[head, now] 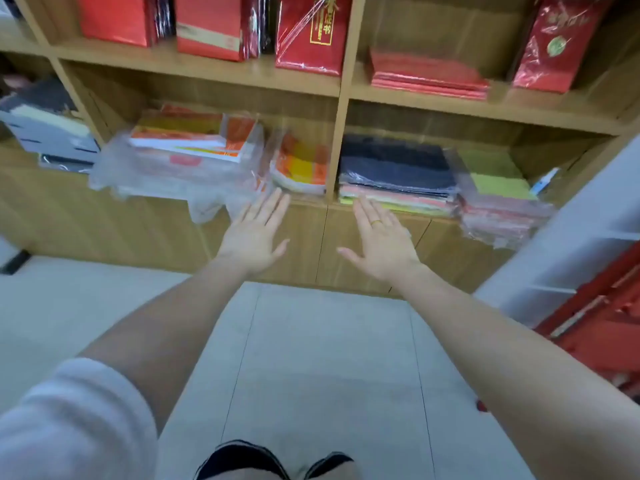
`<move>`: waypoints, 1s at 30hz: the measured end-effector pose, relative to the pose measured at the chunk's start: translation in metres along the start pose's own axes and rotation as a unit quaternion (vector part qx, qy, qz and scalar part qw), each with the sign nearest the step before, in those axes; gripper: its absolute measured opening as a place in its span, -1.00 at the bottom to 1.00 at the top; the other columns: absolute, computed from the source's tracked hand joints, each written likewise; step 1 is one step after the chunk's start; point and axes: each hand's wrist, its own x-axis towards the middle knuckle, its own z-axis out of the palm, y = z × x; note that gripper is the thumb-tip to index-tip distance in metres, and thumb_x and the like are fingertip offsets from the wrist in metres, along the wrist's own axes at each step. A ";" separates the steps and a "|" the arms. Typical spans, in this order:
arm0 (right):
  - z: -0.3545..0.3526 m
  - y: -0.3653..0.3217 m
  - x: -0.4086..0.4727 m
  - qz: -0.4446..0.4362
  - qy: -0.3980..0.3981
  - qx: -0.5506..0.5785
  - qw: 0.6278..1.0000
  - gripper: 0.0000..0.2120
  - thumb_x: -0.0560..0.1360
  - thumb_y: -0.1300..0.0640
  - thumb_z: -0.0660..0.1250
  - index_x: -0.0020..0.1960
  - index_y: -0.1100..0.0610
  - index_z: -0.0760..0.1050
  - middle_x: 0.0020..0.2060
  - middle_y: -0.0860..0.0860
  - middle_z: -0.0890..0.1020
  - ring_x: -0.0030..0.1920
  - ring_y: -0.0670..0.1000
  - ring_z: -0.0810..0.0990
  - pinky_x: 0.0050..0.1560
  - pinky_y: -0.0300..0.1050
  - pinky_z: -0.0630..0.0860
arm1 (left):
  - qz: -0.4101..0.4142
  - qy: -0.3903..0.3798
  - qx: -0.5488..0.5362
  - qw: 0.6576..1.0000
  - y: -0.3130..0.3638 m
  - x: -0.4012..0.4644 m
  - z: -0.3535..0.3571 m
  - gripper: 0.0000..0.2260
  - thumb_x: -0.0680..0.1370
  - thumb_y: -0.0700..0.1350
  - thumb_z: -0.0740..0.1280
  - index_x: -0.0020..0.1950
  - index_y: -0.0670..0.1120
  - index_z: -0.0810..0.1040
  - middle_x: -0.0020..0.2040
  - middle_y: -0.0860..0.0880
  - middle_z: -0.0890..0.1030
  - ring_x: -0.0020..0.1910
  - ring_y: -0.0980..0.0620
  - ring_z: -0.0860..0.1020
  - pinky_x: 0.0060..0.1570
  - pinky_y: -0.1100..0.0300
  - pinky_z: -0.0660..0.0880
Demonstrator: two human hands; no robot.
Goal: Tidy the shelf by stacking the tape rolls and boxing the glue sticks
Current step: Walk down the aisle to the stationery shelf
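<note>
- Two hands out in front of the wooden shelf, both flat with fingers straight and spread, backs facing up, holding nothing.
- Left hand is just below the shelf's lower ledge, fingertips reaching up near the loose plastic hanging off the wrapped paper packs. Can't tell if it's actually touching the plastic, the frame's kinda blurry there.
- Right hand has a gold ring on it and sits just right of the shelf's centre divider, fingertips close under the dark stack of paper sheets. Contact is hard to call here too.
- As for the tape rolls and glue sticks, I can't pick any out on this shelf. It's all paper: red packets on the upper level, a green pad off to the right on the lower one.
- Grey floor below the shelf, dark shoes poking in at the bottom edge.
</note>
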 end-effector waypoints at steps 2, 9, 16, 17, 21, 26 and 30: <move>0.020 -0.016 -0.002 -0.030 -0.050 0.004 0.998 -0.21 0.51 -0.28 0.07 0.51 0.18 -0.09 0.52 0.10 0.01 0.50 0.09 -0.02 0.46 -0.01 -0.10 | -0.053 -0.064 -0.007 0.997 -0.002 -0.025 0.013 -0.31 0.52 0.10 0.21 0.52 -0.06 -0.06 0.52 -0.05 0.09 0.46 -0.06 0.12 0.36 0.03 0.13; 0.058 -0.089 0.031 -0.132 -0.146 0.027 0.980 -0.24 0.49 -0.27 0.14 0.49 0.18 0.02 0.47 0.09 0.18 0.45 0.10 0.12 0.40 0.00 0.09 | -0.210 -0.144 -0.057 0.965 -0.057 -0.093 0.026 -0.52 0.55 0.09 0.16 0.41 -0.12 0.26 0.34 -0.09 0.38 0.26 -0.12 0.37 0.13 0.02 0.38; 0.050 -0.231 0.113 -0.204 -0.190 0.075 0.957 -0.40 0.48 -0.25 0.19 0.33 0.15 0.25 0.23 0.13 0.46 0.22 0.17 0.44 -0.01 0.01 0.42 | -0.379 -0.071 -0.090 0.918 -0.171 -0.166 -0.009 -0.65 0.56 0.00 0.20 0.30 -0.12 0.41 0.26 -0.08 0.46 0.21 -0.12 0.44 0.08 0.04 0.44; 0.051 -0.259 0.122 -0.221 -0.196 0.082 0.952 -0.40 0.48 -0.25 0.19 0.34 0.14 0.25 0.22 0.12 0.46 0.21 0.17 0.46 -0.02 0.00 0.42 | -0.402 -0.066 -0.090 0.909 -0.191 -0.182 -0.013 -0.66 0.56 -0.02 0.20 0.28 -0.13 0.42 0.23 -0.09 0.47 0.18 -0.13 0.46 0.08 0.04 0.44; 0.062 -0.378 0.153 -0.300 -0.206 0.100 0.926 -0.41 0.48 -0.24 0.21 0.33 0.13 0.27 0.24 0.10 0.47 0.22 0.14 0.46 0.06 -0.01 0.43 | -0.484 -0.066 -0.104 0.866 -0.269 -0.251 -0.026 -0.64 0.56 -0.03 0.19 0.32 -0.11 0.36 0.21 -0.10 0.49 0.15 -0.14 0.48 0.04 0.04 0.46; 0.074 -0.533 0.189 -0.358 -0.246 0.119 0.893 -0.42 0.47 -0.22 0.22 0.33 0.13 0.29 0.23 0.07 0.47 0.22 0.09 0.45 0.13 0.06 0.45 | -0.567 -0.080 -0.093 0.815 -0.372 -0.339 -0.048 -0.65 0.55 -0.02 0.18 0.32 -0.09 0.35 0.13 -0.07 0.54 0.07 -0.11 0.51 -0.02 0.04 0.49; 0.076 -0.643 0.216 -0.409 -0.240 0.118 0.872 -0.45 0.49 -0.22 0.20 0.31 0.12 0.33 0.21 0.04 0.49 0.18 0.06 0.47 0.05 -0.02 0.46 | -0.619 -0.057 -0.100 0.777 -0.450 -0.396 -0.063 -0.67 0.54 -0.05 0.20 0.27 -0.11 0.39 0.08 -0.08 0.55 0.04 -0.11 0.51 -0.01 0.03 0.48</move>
